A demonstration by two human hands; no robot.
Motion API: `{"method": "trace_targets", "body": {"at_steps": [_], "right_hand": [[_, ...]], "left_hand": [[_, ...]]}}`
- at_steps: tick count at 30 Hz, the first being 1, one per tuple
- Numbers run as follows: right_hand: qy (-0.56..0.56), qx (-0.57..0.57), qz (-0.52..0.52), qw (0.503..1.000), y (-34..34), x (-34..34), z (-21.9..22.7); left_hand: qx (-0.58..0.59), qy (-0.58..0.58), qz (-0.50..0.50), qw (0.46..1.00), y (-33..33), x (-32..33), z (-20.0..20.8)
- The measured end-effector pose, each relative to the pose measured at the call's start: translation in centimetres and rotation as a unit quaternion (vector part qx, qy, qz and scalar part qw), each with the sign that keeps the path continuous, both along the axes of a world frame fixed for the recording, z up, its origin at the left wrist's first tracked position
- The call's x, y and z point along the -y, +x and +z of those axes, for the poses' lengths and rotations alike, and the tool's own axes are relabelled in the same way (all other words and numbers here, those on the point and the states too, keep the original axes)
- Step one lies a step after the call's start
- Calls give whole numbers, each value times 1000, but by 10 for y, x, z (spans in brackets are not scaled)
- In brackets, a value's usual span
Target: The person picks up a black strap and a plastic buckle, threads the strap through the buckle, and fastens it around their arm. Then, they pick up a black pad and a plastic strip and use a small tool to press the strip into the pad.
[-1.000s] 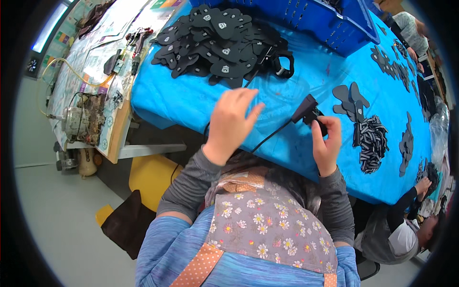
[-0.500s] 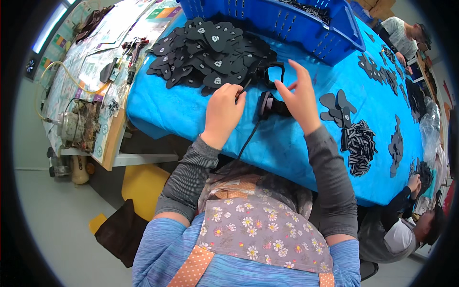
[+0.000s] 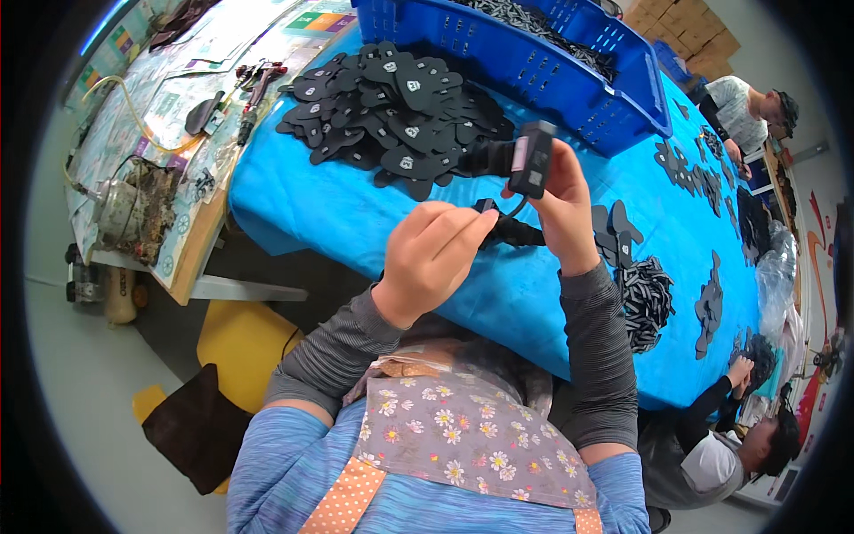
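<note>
My right hand [image 3: 567, 209] grips a small black box-shaped device [image 3: 534, 160] with a pale label on its side. A wide black strap [image 3: 487, 158] reaches left from the device, over the edge of the pile. From under the device a black cable [image 3: 518, 210] curves down toward my left hand [image 3: 436, 254], whose thumb and fingers pinch its dark end. Just beneath, a second black strapped item [image 3: 518, 234] lies on the blue table cover [image 3: 427, 297], partly hidden by my hands.
Black flat pads with pale emblems [image 3: 400, 107] are heaped behind my hands. A blue crate [image 3: 551, 71] of small dark pieces stands beyond. Right of me lie more pads [image 3: 616, 227] and a pile of short dark strips [image 3: 647, 303]. Two people work at the right.
My right hand, apart-fingered before, now holds the black device up. My left hand has come closer to it and pinches the cable. The whole view has shifted slightly.
</note>
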State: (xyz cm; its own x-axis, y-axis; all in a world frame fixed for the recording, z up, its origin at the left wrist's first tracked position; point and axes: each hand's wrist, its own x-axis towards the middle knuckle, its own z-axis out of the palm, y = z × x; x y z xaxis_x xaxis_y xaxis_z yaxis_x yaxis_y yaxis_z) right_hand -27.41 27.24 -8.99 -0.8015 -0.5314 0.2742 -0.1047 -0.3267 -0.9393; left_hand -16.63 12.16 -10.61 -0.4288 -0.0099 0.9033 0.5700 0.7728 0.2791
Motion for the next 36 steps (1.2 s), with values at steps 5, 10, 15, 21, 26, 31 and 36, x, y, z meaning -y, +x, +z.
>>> {"method": "trace_targets", "body": {"at_steps": [5,10,15,21,26,31,36], "right_hand": [[-52,-33,-51,997,14,-3,14],[-69,-62,-47,995,24,-2,23],[-23,-128,-117,985,27,0,20],[428,-481,-255,722,5,-28,93],[413,-424,-38,805,-39,-26,156],[334,-332,30,882,-52,-39,134],[210,-253,43,944,-39,-50,102]], "left_hand": [[-16,2,-9,1000,3,-2,0],[-24,0,-2,1000,10,-1,3],[-4,0,69,998,14,12,5],[317,78,265,908,42,90,8],[357,231,370,826,99,144,20],[208,234,398,862,104,167,80],[-2,205,455,867,127,189,115]]}}
